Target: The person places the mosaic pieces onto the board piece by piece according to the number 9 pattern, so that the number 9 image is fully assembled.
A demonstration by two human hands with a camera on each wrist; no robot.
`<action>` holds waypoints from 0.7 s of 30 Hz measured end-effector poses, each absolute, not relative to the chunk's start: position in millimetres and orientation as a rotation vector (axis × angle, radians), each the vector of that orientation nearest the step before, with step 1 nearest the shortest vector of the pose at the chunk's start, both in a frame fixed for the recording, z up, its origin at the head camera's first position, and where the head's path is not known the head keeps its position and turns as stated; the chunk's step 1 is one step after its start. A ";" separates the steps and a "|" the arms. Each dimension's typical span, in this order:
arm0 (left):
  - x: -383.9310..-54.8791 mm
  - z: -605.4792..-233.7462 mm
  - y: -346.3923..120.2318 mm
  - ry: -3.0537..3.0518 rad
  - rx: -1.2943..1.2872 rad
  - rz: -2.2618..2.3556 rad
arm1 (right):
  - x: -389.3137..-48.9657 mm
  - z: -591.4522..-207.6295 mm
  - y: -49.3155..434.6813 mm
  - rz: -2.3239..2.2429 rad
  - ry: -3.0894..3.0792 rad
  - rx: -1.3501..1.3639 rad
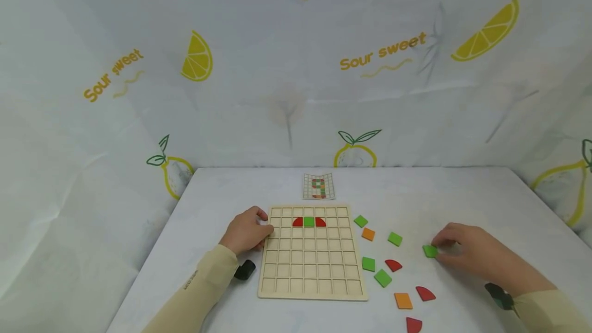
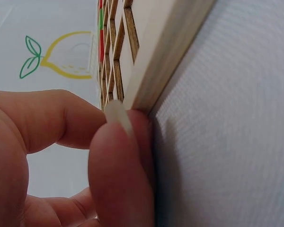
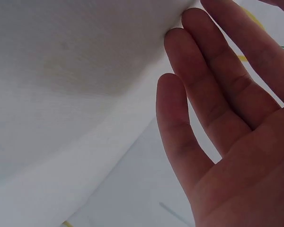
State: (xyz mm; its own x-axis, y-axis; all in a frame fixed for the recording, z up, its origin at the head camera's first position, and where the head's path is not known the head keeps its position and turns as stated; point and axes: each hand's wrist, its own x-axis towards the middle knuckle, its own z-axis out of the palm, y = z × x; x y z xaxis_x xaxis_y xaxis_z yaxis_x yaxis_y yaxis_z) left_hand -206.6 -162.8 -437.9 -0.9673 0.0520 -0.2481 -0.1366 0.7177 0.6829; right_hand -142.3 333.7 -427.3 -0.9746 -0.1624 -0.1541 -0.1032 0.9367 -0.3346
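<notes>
A pale wooden grid board (image 1: 310,257) lies on the white table. In its second row from the top sit a red quarter-circle (image 1: 298,222), a green square (image 1: 309,222) and another red quarter-circle (image 1: 320,222). My left hand (image 1: 246,231) holds the board's left edge; the left wrist view shows the thumb (image 2: 118,161) against the board's side (image 2: 168,52). Out to the right, my right hand (image 1: 472,251) pinches a green square tile (image 1: 429,251) between thumb and forefinger, at the tabletop. That tile is hidden in the right wrist view, where several fingers (image 3: 199,71) show extended.
Loose tiles lie right of the board: several green squares (image 1: 383,278), orange squares (image 1: 403,300) and red quarter-circles (image 1: 425,293). Behind the board stands a small pattern card (image 1: 318,187) with a coloured figure on a grid. A lemon-printed cloth (image 1: 259,91) hangs behind the table.
</notes>
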 end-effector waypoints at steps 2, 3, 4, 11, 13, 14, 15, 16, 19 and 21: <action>-206.6 -437.7 -162.5 2.676 -0.070 1.090 | -144.0 -425.4 331.7 -0.504 2.900 -0.187; -206.7 -437.6 -162.3 2.676 -0.072 1.089 | -145.4 -424.2 330.2 -0.511 2.894 -0.179; -206.8 -437.6 -162.2 2.677 -0.074 1.088 | -147.0 -422.8 328.3 -0.515 2.891 -0.172; -205.4 -436.1 -164.2 2.681 -0.065 1.106 | -163.9 -412.8 302.0 -0.529 2.905 -0.216; -205.5 -436.2 -163.8 2.680 -0.060 1.112 | -168.8 -410.5 292.9 -0.553 2.909 -0.243; -205.6 -436.3 -163.2 2.679 -0.054 1.112 | -171.0 -409.6 288.0 -0.564 2.915 -0.258; -205.9 -436.6 -162.5 2.678 -0.047 1.116 | -173.2 -409.1 283.0 -0.575 2.920 -0.274; -206.4 -436.9 -162.4 2.677 -0.039 1.120 | -175.6 -409.0 277.3 -0.586 2.928 -0.290; -207.1 -438.1 -162.3 2.681 -0.032 1.118 | -183.5 -409.0 258.1 -0.605 2.937 -0.350; -206.6 -438.7 -163.2 2.683 -0.044 1.114 | -188.9 -409.6 244.2 -0.608 2.931 -0.386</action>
